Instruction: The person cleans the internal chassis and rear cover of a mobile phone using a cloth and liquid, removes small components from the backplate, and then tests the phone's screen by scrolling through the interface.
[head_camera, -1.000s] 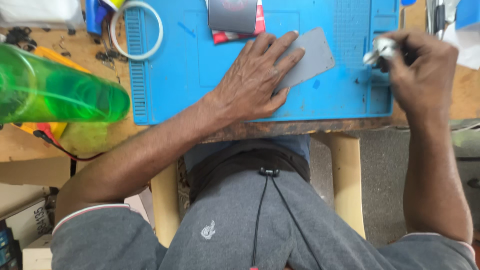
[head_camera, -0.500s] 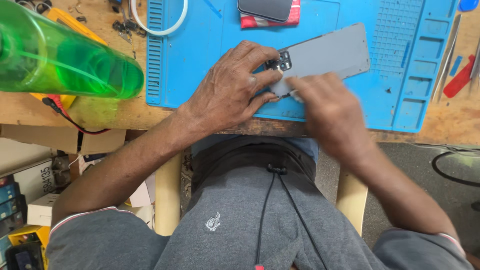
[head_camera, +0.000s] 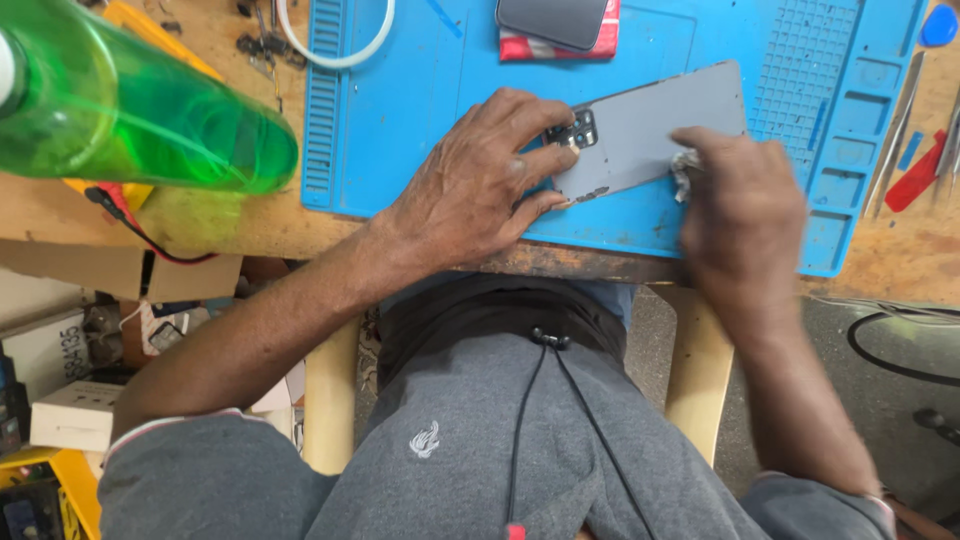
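Left hand (head_camera: 470, 195) is spread flat with the fingers (head_camera: 545, 160) pressing down on the camera end of a grey phone back cover (head_camera: 655, 125), pinning it in place. Right hand (head_camera: 745, 215) has its fingers curled tight around a small crumpled bit of whitish cloth or tissue (head_camera: 685, 165), pushed against the lower edge of the cover. That hand is a bit blurred, so I can't make out exactly what the wad is.

The cover lies tilted on a blue silicone repair mat (head_camera: 400, 110), camera cluster toward the left hand. Just above it on the mat there's a dark phone (head_camera: 552, 18) lying on a red and white packet (head_camera: 560, 45), cut off by the top edge. A white ring (head_camera: 345, 55) sits at the mat's top left corner, partly out of view.

A big green plastic bottle (head_camera: 150, 115) fills the left side, very close to the camera and blocking a good chunk of the wooden bench (head_camera: 240, 215) behind it. A red wire (head_camera: 140, 235) trails under it. On the right, past the mat's little compartments, there are metal tweezers (head_camera: 895, 120), a red pry tool (head_camera: 915, 180) and a blue pick (head_camera: 940, 25).

Below the bench edge you see the person's grey clothing, a black cord (head_camera: 530, 420) running down it, and boxes (head_camera: 70, 420) on the floor at left.
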